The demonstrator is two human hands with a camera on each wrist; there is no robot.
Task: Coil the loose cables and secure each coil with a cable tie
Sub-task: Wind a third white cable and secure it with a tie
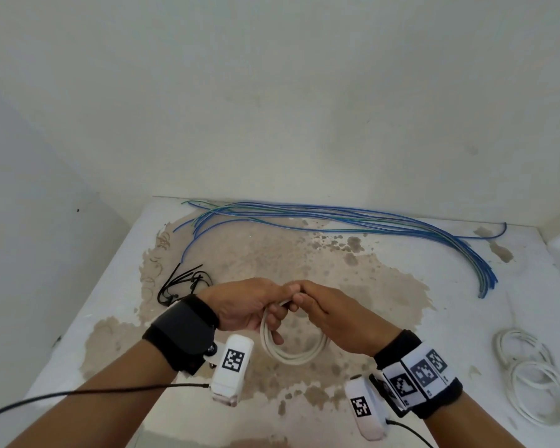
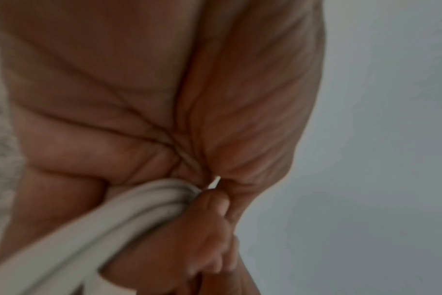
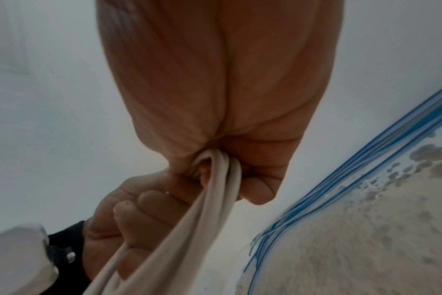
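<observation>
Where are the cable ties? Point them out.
In the head view the black cable ties lie in a loose pile on the table's left side, just beyond the left hand and near the left ends of the blue wires.

Both hands meet above the middle of the table point(image 1: 304, 412) — the left hand point(image 1: 249, 302) and right hand point(image 1: 330, 315) gripping the top of a cable coil point(image 1: 291, 350) that hangs between them. Loose wires point(image 1: 353, 218) lie along the far edge, curving down the right side. Cable ties point(image 1: 181, 282) lie left of the hands — 2 coiled cables point(image 1: 530, 373) lie far right.
</observation>
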